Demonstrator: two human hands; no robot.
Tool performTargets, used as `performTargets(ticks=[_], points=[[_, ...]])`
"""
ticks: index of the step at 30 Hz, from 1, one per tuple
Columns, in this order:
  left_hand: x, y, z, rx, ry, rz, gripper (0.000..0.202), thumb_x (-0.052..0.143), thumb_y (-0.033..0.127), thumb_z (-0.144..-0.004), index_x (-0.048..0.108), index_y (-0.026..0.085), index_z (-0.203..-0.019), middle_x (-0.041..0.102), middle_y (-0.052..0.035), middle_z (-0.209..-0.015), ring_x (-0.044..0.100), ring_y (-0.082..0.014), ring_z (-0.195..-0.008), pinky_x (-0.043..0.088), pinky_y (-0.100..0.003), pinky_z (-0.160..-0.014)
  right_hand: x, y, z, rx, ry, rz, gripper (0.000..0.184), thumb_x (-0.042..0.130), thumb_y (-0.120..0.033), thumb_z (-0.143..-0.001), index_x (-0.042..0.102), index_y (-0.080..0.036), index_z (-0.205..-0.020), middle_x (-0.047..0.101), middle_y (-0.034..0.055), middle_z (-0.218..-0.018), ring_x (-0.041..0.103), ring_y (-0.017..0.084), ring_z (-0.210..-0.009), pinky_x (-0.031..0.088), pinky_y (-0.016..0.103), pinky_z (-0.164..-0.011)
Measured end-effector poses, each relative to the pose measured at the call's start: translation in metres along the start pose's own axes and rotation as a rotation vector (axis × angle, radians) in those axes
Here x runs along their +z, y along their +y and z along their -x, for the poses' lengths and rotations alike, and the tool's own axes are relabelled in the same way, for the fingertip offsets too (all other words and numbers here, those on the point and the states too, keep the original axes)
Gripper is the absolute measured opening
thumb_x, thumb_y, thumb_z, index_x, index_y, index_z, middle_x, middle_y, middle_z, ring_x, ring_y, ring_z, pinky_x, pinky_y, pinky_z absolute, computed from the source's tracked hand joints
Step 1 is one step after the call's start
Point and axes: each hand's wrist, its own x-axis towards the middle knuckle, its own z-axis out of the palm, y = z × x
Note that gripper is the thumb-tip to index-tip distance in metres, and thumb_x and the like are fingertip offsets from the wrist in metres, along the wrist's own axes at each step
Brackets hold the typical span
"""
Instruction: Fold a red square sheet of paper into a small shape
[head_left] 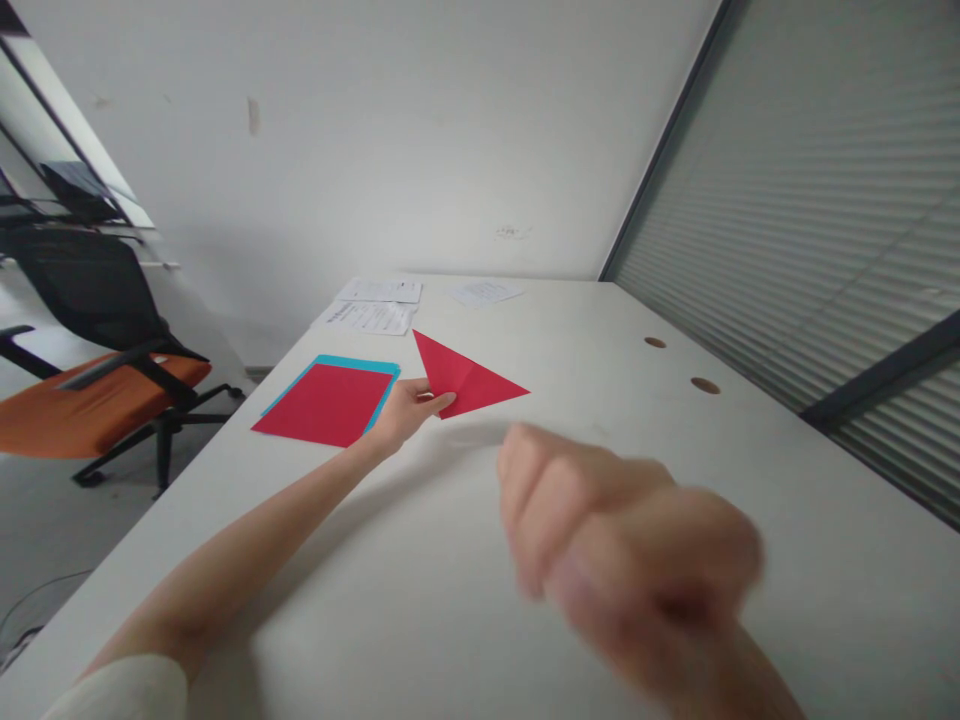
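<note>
My left hand [412, 408] pinches a folded sheet of red paper [469, 378] between thumb and fingers, holding it up over the white table. The paper has a triangular shape with a crease near its middle, and one sharp corner points right. Close to the camera, my right hand [622, 550] is curled into a fist, somewhat blurred, apart from the paper. Nothing sticks out of it. Just left of my left hand, a flat red sheet [330, 405] lies on top of blue paper [356, 362], whose edges show at the back and right side.
Printed white sheets [379, 305] lie at the far left of the white table [420, 600], with another printed page [486, 292] beside them. Two round holes [705, 385] pierce the right side. An orange-seated chair [112, 390] stands left; a blind-covered glass partition [810, 220] runs along the right.
</note>
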Motion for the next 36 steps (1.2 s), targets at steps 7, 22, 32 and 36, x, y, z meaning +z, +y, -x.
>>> performTargets(ticks=[7,22,32,36], points=[[0.005,0.005,-0.001,-0.074,0.133,0.314,0.033,0.088,0.038,-0.056,0.07,0.012,-0.065,0.066,-0.0022,-0.064,0.06,-0.0124,-0.062,0.053,-0.029,-0.065,-0.046,0.136,-0.011,0.551,-0.157,0.25,0.031,0.064,-0.043,-0.083,0.068,-0.017,-0.066,0.062,0.0015,-0.059,0.053,0.013,-0.057,0.04,0.027,-0.057],[0.003,-0.001,-0.003,-0.048,0.136,0.223,0.044,0.082,0.056,-0.062,0.071,0.013,-0.067,0.066,-0.004,-0.066,0.062,-0.0133,-0.061,0.053,-0.028,-0.061,-0.041,0.204,0.0,0.783,0.274,0.118,0.04,0.079,-0.054,-0.057,0.067,-0.016,-0.056,0.065,0.0046,-0.059,0.051,0.013,-0.059,0.038,0.03,-0.062],[-0.021,0.005,-0.017,0.001,0.378,0.295,0.04,0.078,0.046,-0.066,0.07,0.015,-0.088,0.068,-0.0061,-0.088,0.065,-0.0128,-0.074,0.047,-0.024,-0.066,-0.053,0.21,0.008,0.783,0.31,0.119,0.042,0.08,-0.056,-0.056,0.066,-0.016,-0.056,0.063,0.0034,-0.058,0.048,0.012,-0.056,0.036,0.03,-0.06],[-0.012,-0.002,-0.011,-0.131,0.206,0.266,0.05,0.081,0.045,-0.066,0.068,0.016,-0.104,0.069,-0.0118,-0.105,0.067,-0.0184,-0.09,0.051,-0.028,-0.073,-0.05,0.216,0.011,0.762,0.3,0.122,0.044,0.079,-0.058,-0.057,0.066,-0.016,-0.056,0.062,0.003,-0.058,0.048,0.013,-0.057,0.037,0.029,-0.06]])
